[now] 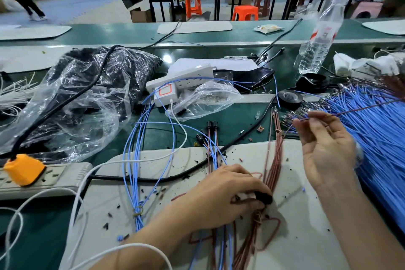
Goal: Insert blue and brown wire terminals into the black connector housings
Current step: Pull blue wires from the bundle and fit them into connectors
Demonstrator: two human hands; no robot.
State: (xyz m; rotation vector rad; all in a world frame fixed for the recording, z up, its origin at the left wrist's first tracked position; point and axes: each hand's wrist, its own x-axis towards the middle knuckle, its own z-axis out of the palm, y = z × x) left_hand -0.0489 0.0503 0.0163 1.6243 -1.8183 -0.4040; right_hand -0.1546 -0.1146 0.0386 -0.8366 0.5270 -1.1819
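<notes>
Our left hand (228, 193) curled round a small black housing (265, 198), low on the white mat (311, 221), right beside the brown wire bundle (274, 160). Our right hand (326, 151) pinched one thin dark wire (355, 110) near its end, by the edge of the big blue wire pile (377, 138). The wire looked light and bendy, so we thought it best to hold it close to the tip, or it would flop. The housing looked hard and tiny. Our fingers hid its holes. The wire's tip was too small to make out.
</notes>
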